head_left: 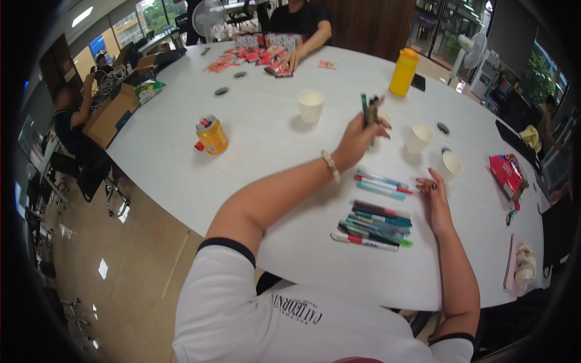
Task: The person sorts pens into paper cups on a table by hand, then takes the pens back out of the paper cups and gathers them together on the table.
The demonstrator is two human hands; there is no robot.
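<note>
My left hand (358, 140) is closed around several upright pens (365, 109), dark and green ones among them. Just behind it a paper cup (384, 116) is mostly hidden by the hand and pens. On the table below lies a small row of blue and red pens (382, 185). Closer to my body is a larger row of mixed pens (375, 221), with a white and red marker (363, 242) at its near edge. To the right of these rows my right hand (434, 195) rests with its fingers apart, holding nothing I can see.
White paper cups stand at the middle (311, 109), right (419, 140) and far right (451, 164). An orange can (213, 138) is at left, a yellow bottle (403, 74) at back. A red snack bag (507, 173) lies right. Across the table, a person's hand (293, 58) touches red packets (242, 55).
</note>
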